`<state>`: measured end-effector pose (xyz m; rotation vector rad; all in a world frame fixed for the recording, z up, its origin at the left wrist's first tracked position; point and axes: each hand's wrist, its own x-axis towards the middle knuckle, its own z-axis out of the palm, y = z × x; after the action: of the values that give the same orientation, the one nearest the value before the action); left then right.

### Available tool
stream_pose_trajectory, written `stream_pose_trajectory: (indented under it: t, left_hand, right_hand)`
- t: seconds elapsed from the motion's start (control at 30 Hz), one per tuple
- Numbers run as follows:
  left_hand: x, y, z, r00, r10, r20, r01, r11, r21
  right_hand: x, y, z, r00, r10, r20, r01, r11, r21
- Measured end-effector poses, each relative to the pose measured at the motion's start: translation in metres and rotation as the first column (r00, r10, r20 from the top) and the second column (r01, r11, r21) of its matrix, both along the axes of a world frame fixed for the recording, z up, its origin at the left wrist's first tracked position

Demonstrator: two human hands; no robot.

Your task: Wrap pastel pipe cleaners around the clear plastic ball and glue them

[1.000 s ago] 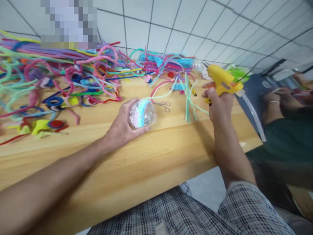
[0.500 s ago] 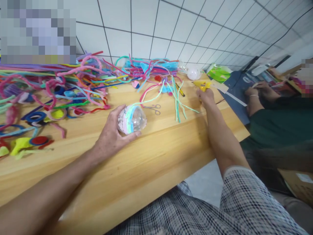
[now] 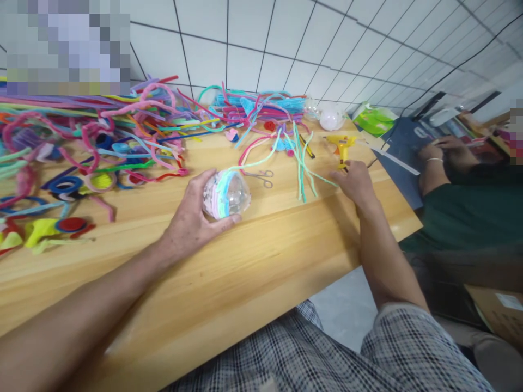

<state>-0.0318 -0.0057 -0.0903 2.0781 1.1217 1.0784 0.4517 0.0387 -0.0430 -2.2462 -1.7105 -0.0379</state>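
Note:
My left hand is wrapped round a clear plastic ball resting on the table, its thumb along the near side. Bands of pastel pipe cleaner in purple, blue and green circle the ball. One pale green pipe cleaner trails from its top toward the back. On the right, a yellow glue gun rests on the table with its nozzle pointing left. My right hand is just below its handle, thumb and fingers apart; whether a fingertip still touches the handle is unclear.
Small scissors lie beside the ball. Green pipe cleaners and a yellow-black cutter lie farther right. A tangled pipe cleaner heap covers the back left. A white ball sits near the wall. Another person's hands are at far right.
My right hand has let go of the glue gun's grip and drawn back toward me, leaving the gun on the table. My left hand still holds the ball. The view has shifted slightly.

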Motion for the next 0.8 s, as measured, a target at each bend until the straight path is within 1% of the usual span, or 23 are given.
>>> stream_pose_trajectory:
  t: [0.1,0.17,0.27,0.33,0.37,0.4,0.43,0.47,0.5,0.53,0.57,0.6,0.63,0.67,0.7,0.77,0.8]
  left_hand:
    - [-0.001,0.0,0.001,1.0,-0.019,0.012,0.018,1.0,0.016]
    - [-0.001,0.001,0.001,1.0,-0.021,0.011,0.021,0.999,0.026]
    - [-0.001,0.001,0.0,1.0,-0.01,-0.006,0.01,1.0,0.027]
    - [0.0,0.0,0.0,1.0,-0.017,-0.01,0.017,0.999,0.033]
    - [0.0,0.0,0.0,1.0,-0.023,-0.011,0.023,0.999,0.042]
    - [0.001,0.0,0.0,1.0,-0.029,-0.01,0.029,0.998,0.054]
    - [0.002,0.0,0.0,0.999,-0.033,-0.009,0.034,0.997,0.067]
    - [0.003,0.0,0.0,0.999,-0.035,-0.006,0.036,0.996,0.079]
    - [0.003,-0.001,-0.001,0.999,-0.035,-0.002,0.035,0.995,0.089]
    - [0.004,-0.001,-0.001,0.999,-0.034,0.004,0.033,0.995,0.097]
    - [0.005,-0.001,-0.001,0.999,-0.032,0.011,0.03,0.994,0.102]
    - [0.006,-0.001,-0.002,0.999,-0.03,0.017,0.028,0.994,0.103]
    - [0.006,-0.001,-0.002,0.999,-0.03,0.023,0.027,0.995,0.098]
    - [0.007,-0.001,-0.003,0.999,-0.032,0.029,0.029,0.995,0.092]
    - [0.007,-0.001,-0.003,0.999,-0.035,0.037,0.032,0.996,0.085]
    - [0.008,0.0,-0.003,0.998,-0.046,0.054,0.042,0.996,0.076]
    - [0.008,0.0,-0.004,0.997,-0.05,0.06,0.046,0.996,0.077]
  right_hand:
    - [-0.037,-0.021,0.007,0.997,0.074,-0.022,-0.074,0.997,0.006]
    - [-0.06,-0.023,0.013,0.996,0.093,-0.016,-0.094,0.994,-0.057]
    - [-0.081,-0.017,0.022,0.998,0.06,-0.004,-0.06,0.982,-0.181]
    - [-0.09,-0.014,0.028,0.998,0.045,-0.043,-0.051,0.985,-0.165]
    - [-0.095,-0.013,0.03,0.992,0.065,-0.104,-0.079,0.988,-0.129]
    - [-0.101,-0.014,0.032,0.973,0.107,-0.206,-0.129,0.987,-0.095]
    - [-0.111,-0.015,0.033,0.922,0.158,-0.353,-0.195,0.978,-0.074]
    - [-0.122,-0.016,0.034,0.825,0.196,-0.531,-0.273,0.959,-0.071]
    - [-0.136,-0.017,0.034,0.671,0.187,-0.717,-0.354,0.931,-0.088]
    - [-0.152,-0.017,0.034,0.485,0.117,-0.866,-0.421,0.9,-0.115]
    - [-0.169,-0.017,0.033,0.31,0.01,-0.951,-0.476,0.867,-0.147]
    - [-0.186,-0.015,0.032,0.172,-0.088,-0.981,-0.512,0.843,-0.166]
    - [-0.201,-0.013,0.031,0.073,-0.164,-0.984,-0.533,0.827,-0.177]
    - [-0.215,-0.009,0.03,-0.001,-0.214,-0.977,-0.542,0.821,-0.179]
    - [-0.225,-0.004,0.029,-0.055,-0.241,-0.969,-0.536,0.826,-0.175]
    - [-0.24,0.008,0.026,-0.114,-0.251,-0.961,-0.511,0.845,-0.159]
    - [-0.244,0.014,0.025,-0.124,-0.241,-0.963,-0.491,0.858,-0.151]
